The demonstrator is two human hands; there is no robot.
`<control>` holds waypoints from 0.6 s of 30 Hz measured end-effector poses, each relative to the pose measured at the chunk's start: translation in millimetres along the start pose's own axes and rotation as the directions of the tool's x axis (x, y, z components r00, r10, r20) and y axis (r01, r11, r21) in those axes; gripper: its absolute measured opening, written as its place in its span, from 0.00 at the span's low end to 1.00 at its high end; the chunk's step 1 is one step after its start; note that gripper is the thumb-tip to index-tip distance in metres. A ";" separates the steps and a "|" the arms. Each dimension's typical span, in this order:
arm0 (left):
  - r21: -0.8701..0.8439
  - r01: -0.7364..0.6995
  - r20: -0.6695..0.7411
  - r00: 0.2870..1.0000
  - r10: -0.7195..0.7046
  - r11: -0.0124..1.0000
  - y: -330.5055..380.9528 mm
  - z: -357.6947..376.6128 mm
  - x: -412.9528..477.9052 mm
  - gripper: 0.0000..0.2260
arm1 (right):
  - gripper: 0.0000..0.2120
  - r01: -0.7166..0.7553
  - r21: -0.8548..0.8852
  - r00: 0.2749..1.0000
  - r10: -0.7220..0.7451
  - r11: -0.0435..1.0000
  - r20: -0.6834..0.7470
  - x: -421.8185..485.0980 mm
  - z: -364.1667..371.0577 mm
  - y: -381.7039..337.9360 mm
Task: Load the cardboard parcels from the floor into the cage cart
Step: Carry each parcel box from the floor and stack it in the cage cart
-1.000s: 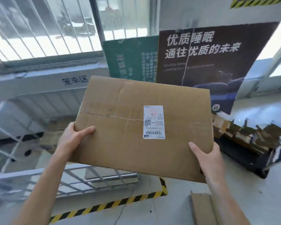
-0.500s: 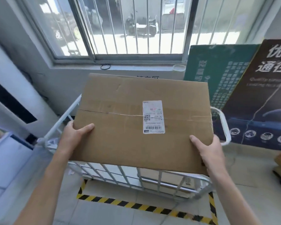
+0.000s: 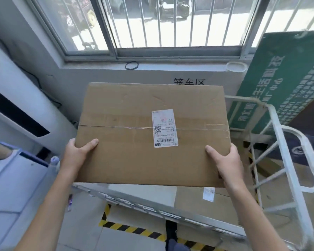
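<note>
Both hands, left hand [image 3: 78, 153] at 8 o'clock, right hand [image 3: 227, 160] at 4, clamp the parcel [image 3: 134, 142]; looks stiff, probably light, so corner grips suit it.

bright daylight pours through the barred window [image 3: 170, 24] ahead of me, blown out white outside; wide-angle bending curves the edges, and everything looks slightly soft.

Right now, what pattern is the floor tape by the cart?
Yellow and black diagonal stripes, clearest in the head view.

Head-worn view, down over cage cart [image 3: 288, 160]
</note>
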State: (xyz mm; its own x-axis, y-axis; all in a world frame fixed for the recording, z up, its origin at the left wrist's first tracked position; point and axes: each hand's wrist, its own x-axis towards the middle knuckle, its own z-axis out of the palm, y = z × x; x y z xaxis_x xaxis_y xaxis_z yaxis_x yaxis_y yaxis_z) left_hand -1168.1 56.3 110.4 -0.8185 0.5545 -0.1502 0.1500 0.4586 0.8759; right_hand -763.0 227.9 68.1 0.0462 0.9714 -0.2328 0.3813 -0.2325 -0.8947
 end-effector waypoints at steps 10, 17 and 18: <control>0.214 0.188 0.094 0.973 -0.212 0.959 -80.3 56.7 138.6 0.35 | 0.38 -0.261 -0.114 0.965 0.260 0.958 -0.024 57.9 109.5 61.2; 0.373 0.272 0.206 0.908 -0.365 0.887 -185.7 127.5 221.2 0.34 | 0.32 -0.489 -0.126 0.872 0.480 0.863 -0.098 82.2 190.5 149.3; 0.397 0.277 0.212 0.900 -0.381 0.875 -200.3 133.1 231.4 0.34 | 0.29 -0.514 -0.137 0.857 0.505 0.847 -0.100 83.5 204.0 160.6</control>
State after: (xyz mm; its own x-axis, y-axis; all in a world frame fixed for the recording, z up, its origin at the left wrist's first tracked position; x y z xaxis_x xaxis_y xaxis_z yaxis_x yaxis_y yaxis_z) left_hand -1313.7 185.2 -160.9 -0.6764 0.4713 -0.5660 0.1242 0.8304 0.5431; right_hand -886.3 262.0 -172.8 0.3247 0.7204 -0.6129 0.4255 -0.6900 -0.5856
